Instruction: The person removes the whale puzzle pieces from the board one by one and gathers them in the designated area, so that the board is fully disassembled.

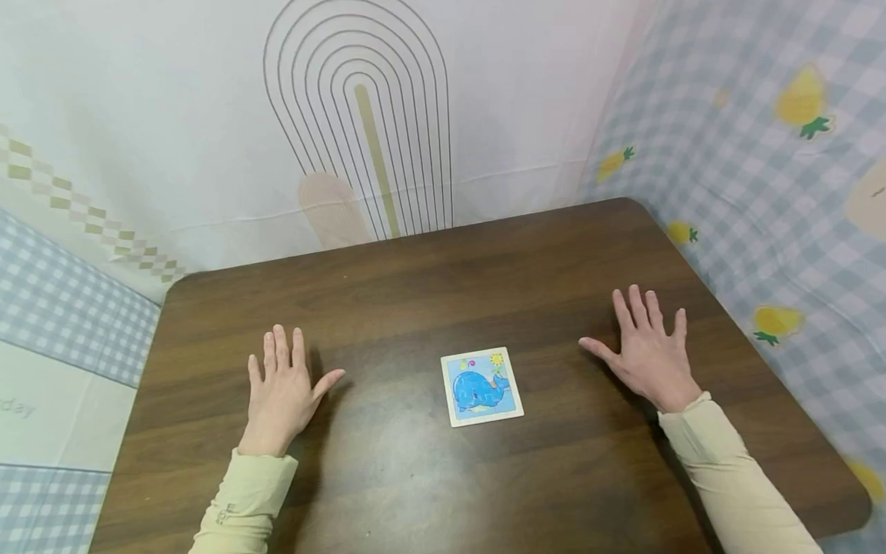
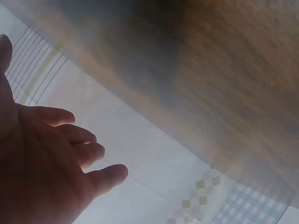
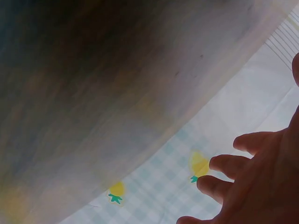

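Observation:
A small square jigsaw puzzle (image 1: 482, 387) with a blue whale, a yellow flower and a pale border lies flat near the middle of the table. To its left is my left hand (image 1: 280, 400), palm down, fingers straight and thumb spread toward the puzzle. On the other side my right hand (image 1: 651, 354) has its fingers fanned out, also apart from the puzzle. Neither hand holds anything. Each wrist view shows the palm side of its own hand, the left hand (image 2: 46, 158) and the right hand (image 3: 261, 177), with the puzzle out of sight.
The brown wood-grain table (image 1: 388, 308) has rounded corners. Behind it hangs a white cloth (image 1: 512, 100) printed with arches. A blue checked cloth (image 1: 727, 154) with yellow fruit runs along the right edge, and another checked cloth (image 1: 69, 285) hangs at the left.

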Motion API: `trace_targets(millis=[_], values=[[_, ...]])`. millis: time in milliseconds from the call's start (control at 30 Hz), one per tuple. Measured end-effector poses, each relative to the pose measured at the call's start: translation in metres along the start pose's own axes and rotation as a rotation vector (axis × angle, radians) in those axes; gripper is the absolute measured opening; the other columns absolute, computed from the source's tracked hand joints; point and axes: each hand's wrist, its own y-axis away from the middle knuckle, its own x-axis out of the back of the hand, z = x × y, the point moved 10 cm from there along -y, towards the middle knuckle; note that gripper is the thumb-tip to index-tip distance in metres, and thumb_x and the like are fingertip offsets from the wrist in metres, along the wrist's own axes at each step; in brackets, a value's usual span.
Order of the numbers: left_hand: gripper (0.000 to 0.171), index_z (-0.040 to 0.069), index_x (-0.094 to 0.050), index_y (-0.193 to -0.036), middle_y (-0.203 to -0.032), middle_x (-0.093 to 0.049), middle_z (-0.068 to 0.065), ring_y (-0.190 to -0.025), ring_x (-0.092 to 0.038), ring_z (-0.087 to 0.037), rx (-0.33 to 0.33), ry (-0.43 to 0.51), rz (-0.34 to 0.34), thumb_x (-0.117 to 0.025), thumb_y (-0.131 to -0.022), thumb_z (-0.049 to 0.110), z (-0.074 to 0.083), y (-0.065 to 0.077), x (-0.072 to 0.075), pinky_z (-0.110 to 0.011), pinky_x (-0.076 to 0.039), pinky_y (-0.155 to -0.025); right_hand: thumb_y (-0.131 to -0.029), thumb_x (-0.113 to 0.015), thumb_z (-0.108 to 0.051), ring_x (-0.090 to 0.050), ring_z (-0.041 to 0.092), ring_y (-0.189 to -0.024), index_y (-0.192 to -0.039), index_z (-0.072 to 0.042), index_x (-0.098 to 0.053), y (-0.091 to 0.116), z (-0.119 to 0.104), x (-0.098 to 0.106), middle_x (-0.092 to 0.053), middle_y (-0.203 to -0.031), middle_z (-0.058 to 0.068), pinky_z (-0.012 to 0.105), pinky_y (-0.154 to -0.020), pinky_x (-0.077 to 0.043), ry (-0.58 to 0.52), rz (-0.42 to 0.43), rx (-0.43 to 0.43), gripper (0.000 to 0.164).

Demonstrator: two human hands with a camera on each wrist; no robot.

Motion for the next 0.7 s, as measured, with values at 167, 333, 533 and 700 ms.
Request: trace_targets(millis=[167,333,533,700], values=[[0.097,-0.009,-0.014,-0.151,-0.155,-0.003,-0.035,-0.143,-0.003,-0.049,-0.004,0.000,-0.017,-0.049,-0.094,0.060,0.002,0.002,-0.002,-0.068,-0.007,-0.108,-0.089,-0.048,-0.070,0.007,0.037,-0.147,-0.157,-0.008,-0.007,0.005,0.000,-0.002,0.003,-0.161,0.017,0.068,-0.105,0.015,-0.011,-0.005,-0.003,0.100],[0.096,-0.010,-0.015,-0.151,-0.156,-0.003,-0.032,-0.145,-0.002,-0.046,-0.052,0.018,-0.050,-0.053,-0.093,0.058,0.027,0.001,-0.006,-0.065,-0.006,-0.111,-0.089,-0.048,-0.070,0.006,0.037,-0.147,-0.156,-0.007,-0.009,0.010,-0.006,-0.003,0.001,-0.161,0.019,0.068,-0.106,0.012,-0.025,-0.014,-0.001,0.100],[0.094,-0.005,-0.022,-0.151,-0.158,-0.010,-0.024,-0.147,-0.007,-0.038,-0.211,0.061,-0.151,-0.053,-0.092,0.060,0.097,0.002,-0.021,-0.058,-0.007,-0.115,-0.089,-0.049,-0.068,-0.004,0.041,-0.146,-0.154,-0.002,-0.020,0.008,-0.043,-0.003,-0.010,-0.159,0.026,0.068,-0.108,0.003,-0.083,-0.045,0.087,0.097],[0.096,-0.002,-0.028,-0.151,-0.159,-0.017,-0.018,-0.147,-0.011,-0.031,-0.312,0.076,-0.249,-0.058,-0.087,0.063,0.146,0.006,-0.044,-0.054,-0.009,-0.116,-0.088,-0.053,-0.067,-0.010,0.040,-0.146,-0.152,-0.004,-0.030,0.009,-0.085,-0.011,-0.018,-0.158,0.024,0.064,-0.110,-0.006,-0.141,-0.099,0.172,0.093]])
